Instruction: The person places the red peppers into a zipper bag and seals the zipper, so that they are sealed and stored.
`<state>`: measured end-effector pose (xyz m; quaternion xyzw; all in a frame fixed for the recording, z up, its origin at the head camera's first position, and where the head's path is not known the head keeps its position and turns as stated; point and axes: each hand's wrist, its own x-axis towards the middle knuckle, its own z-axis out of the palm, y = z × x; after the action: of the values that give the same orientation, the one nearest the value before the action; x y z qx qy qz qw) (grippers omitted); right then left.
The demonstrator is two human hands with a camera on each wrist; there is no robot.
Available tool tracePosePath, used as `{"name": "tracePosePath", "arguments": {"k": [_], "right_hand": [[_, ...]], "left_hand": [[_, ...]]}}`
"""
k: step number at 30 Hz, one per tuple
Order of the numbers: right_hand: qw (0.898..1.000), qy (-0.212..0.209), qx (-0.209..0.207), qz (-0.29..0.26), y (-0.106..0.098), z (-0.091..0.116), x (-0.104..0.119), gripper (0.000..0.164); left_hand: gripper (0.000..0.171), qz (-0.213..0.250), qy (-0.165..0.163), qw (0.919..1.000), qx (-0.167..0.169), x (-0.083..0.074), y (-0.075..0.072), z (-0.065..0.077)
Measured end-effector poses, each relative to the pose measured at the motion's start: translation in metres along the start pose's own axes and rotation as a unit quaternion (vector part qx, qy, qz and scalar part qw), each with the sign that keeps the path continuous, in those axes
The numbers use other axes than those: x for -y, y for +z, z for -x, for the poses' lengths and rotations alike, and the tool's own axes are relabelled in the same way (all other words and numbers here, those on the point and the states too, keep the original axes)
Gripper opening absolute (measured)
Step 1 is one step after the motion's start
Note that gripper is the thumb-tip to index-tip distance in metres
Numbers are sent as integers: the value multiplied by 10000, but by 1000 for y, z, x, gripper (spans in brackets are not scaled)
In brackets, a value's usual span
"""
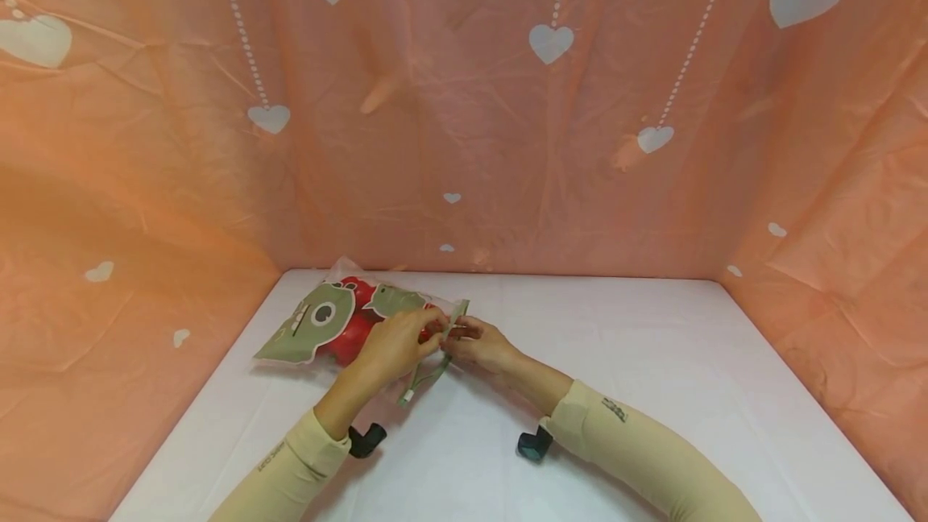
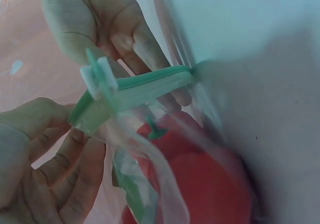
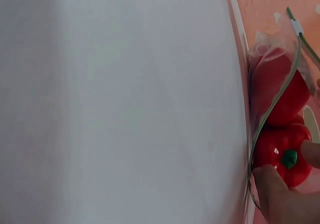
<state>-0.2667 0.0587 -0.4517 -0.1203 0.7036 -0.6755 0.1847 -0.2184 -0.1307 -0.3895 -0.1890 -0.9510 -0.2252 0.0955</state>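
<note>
A clear zip bag (image 1: 290, 345) printed with a green one-eyed monster lies on its side with red items in it. One is a red bell pepper (image 3: 282, 154) with a green stem, at the bag's mouth; a larger red item (image 3: 280, 91) lies beside it, its kind unclear. My left hand (image 1: 395, 345) pinches the green zip edge (image 2: 145, 79) of the mouth, spread apart. My right hand (image 1: 486, 345) reaches in at the opening, thumb and a finger on either side of the pepper in the right wrist view. A white slider (image 2: 99, 78) sits on the zip.
The bag lies on a white table (image 1: 580, 329) at the back left. Orange cloth (image 1: 493, 143) with white hearts hangs behind and at both sides. Dark wrist cameras (image 1: 535, 445) sit under both forearms, near the tabletop.
</note>
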Motion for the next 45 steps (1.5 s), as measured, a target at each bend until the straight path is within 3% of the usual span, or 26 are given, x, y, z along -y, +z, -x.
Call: {"name": "tracePosePath", "arguments": {"k": [8, 19, 28, 33, 39, 45], "right_hand": [[9996, -77, 247, -96, -5, 8, 0, 57], [9988, 106, 305, 374, -16, 26, 2, 49], [9964, 285, 741, -289, -9, 44, -2, 43], [9945, 452, 920, -218, 1, 53, -4, 40], [9914, 523, 1185, -166, 14, 62, -4, 36], [9879, 658, 1397, -140, 26, 68, -3, 32]], "left_hand": [[12, -147, -238, 9994, 180, -2, -1, 11], [12, -273, -354, 9988, 183, 5, -7, 37], [13, -554, 10, 9984, -62, 16, -15, 60], [16, -580, 120, 9982, 38, 19, -17, 70], [17, -508, 455, 9976, -101, 24, -17, 80], [17, -531, 365, 9979, -38, 27, -19, 89]]}}
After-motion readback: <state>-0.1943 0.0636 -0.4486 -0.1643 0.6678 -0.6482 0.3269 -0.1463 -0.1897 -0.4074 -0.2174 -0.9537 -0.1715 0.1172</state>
